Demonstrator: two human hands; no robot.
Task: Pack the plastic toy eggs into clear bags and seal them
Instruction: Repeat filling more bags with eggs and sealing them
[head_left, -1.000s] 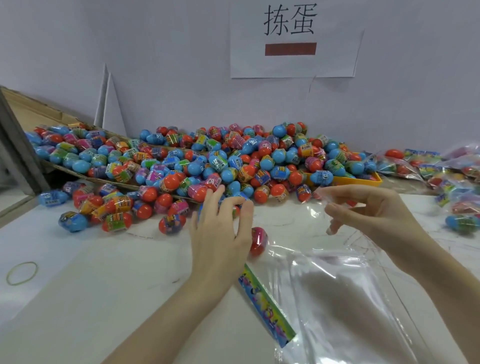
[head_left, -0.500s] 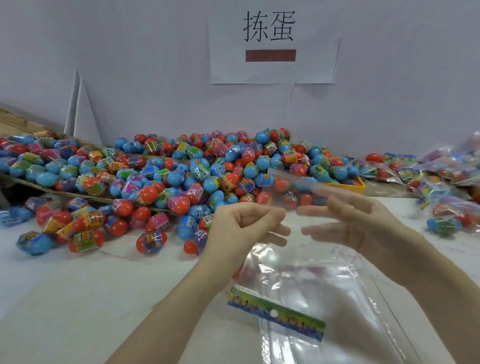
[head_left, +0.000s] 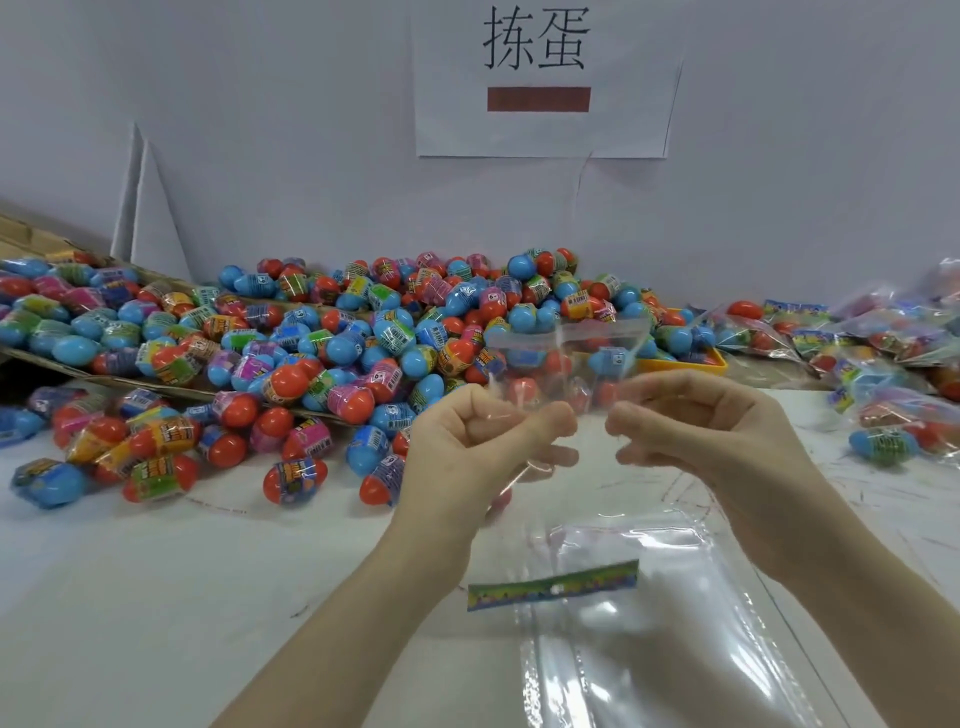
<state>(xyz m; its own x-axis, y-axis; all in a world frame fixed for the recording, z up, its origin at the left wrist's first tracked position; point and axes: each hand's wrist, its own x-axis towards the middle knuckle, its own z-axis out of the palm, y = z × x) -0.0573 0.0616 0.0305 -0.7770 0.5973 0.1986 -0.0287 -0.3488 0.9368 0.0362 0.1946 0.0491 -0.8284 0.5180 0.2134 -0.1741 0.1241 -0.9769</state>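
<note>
clear bag (head_left: 566, 353): held up above the table, mouth upward
toy eggs (head_left: 332, 353): red and blue, wrapped, heaped behind
spare bags (head_left: 649, 623): laid flat

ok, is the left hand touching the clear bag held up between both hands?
Touching. The head view shows the left hand pinching the clear bag at its lower edge, film pressed between thumb and fingers.

Up on the wall beyond the fingers, a paper sign (head_left: 543, 78) with black characters and a brown bar; white surface (head_left: 156, 597) below.
</note>
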